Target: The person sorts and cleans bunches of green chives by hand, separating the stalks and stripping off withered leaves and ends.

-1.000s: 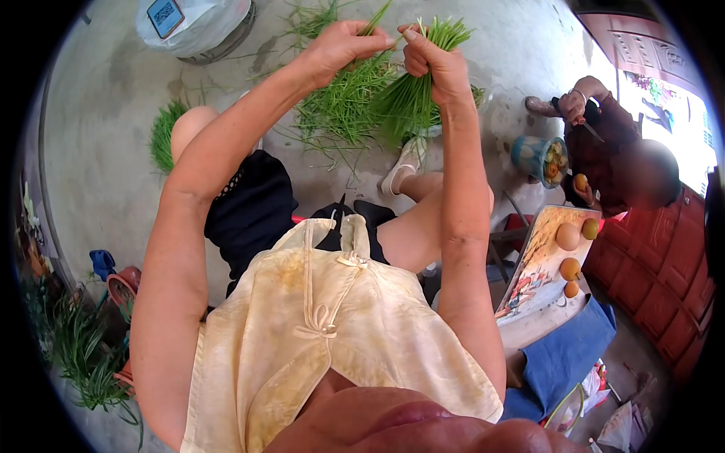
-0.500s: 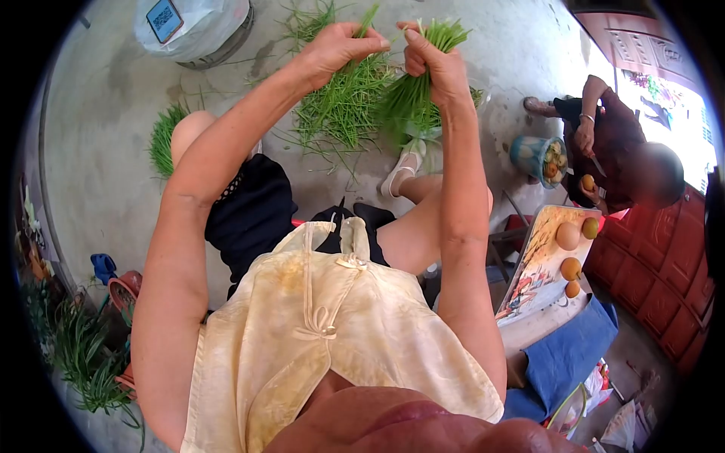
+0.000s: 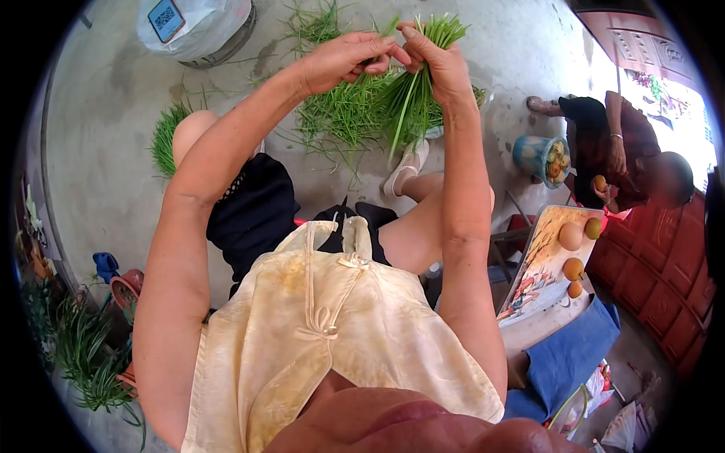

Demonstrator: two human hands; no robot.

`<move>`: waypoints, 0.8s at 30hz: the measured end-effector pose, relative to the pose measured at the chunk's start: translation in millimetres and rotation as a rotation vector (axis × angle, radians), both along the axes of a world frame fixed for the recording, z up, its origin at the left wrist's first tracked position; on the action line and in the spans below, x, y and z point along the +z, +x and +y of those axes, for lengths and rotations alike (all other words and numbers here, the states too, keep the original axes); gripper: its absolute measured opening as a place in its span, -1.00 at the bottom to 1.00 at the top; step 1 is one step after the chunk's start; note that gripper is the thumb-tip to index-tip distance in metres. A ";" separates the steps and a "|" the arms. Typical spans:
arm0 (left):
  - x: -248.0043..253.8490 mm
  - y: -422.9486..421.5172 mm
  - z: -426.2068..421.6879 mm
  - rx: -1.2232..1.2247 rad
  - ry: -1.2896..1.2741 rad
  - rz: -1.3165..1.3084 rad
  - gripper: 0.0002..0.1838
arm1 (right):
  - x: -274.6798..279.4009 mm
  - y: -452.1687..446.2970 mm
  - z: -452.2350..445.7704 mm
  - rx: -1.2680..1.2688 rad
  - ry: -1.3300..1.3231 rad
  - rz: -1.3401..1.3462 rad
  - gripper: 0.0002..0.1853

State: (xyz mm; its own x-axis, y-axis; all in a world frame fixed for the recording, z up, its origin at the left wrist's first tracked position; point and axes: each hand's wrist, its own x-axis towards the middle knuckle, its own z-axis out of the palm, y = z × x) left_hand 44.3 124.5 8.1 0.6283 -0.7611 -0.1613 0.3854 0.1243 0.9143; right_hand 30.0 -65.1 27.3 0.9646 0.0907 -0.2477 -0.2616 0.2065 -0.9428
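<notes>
**My right hand (image 3: 442,64) gripped a green bunch (image 3: 411,102) toward one o'clock**

The concrete floor (image 3: 98,151) spread out all round me. Another person (image 3: 634,128) bent over a fruit between two and three o'clock, with a blue bucket (image 3: 525,156) nearer me at two. At three stood a tabletop (image 3: 529,272) bearing a few round fruits (image 3: 573,269), and at eleven a bin under a white plastic bag (image 3: 215,26).

A loose pile of thin green stems (image 3: 340,113) lay on the floor at twelve, beneath my hands. Above its right side I held the bunch, my right fist closed round its upper part. From my left hand (image 3: 340,60) it lay at about three o'clock — just beside, so near that I could not tell whether the fingers of the two hands touched. Its long axis ran from one down to seven, across the line between my hands.

The bunch looked dense and straight, paler and blunt at the one o'clock end, fanning into loose, darker strands below my fist. Smallest of all were a few stems (image 3: 391,28) — my left fingers were curled round them, the index finger reaching toward the bunch.
</notes>
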 end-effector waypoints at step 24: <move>-16.5 7.8 4.7 0.304 0.026 0.116 -0.61 | 3.0 1.6 -10.1 0.043 0.115 0.025 -0.83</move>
